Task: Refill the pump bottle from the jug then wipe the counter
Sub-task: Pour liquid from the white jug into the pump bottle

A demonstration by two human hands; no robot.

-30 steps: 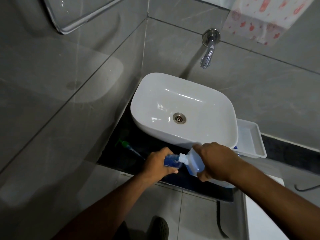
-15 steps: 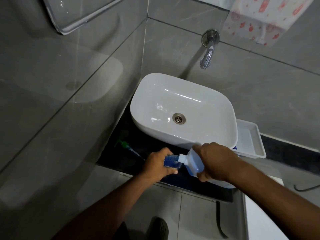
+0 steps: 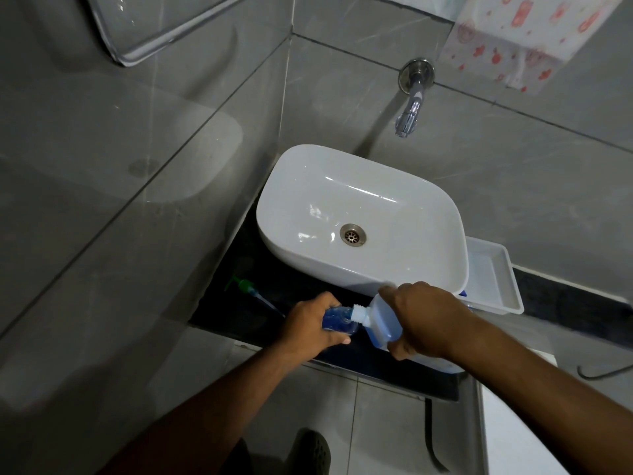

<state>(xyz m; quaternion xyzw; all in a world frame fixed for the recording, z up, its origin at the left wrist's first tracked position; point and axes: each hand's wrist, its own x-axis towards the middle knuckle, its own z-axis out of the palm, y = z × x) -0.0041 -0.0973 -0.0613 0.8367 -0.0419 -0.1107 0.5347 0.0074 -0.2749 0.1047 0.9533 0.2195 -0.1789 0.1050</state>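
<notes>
1. Nothing had visibly moved since half a second earlier; both hands kept the same pouring pose in front of the sink (image 3: pixel 363 214).
2. The left hand (image 3: pixel 310 325) was wrapped around the small bottle (image 3: pixel 337 320) of blue liquid, just in front of the sink's near wall.
3. The right hand (image 3: pixel 426 320) gripped the jug (image 3: pixel 378 320), tilted so its white threaded neck met the bottle's mouth.
4. The green pump (image 3: pixel 246 287), with its tube, lay loose on the black counter (image 3: pixel 239 303), left of the sink's front corner.
5. A white tray (image 3: pixel 496 286) sat against the sink's right side.
6. A tap (image 3: pixel 409 114) jutted from the grey wall above the sink.
</notes>
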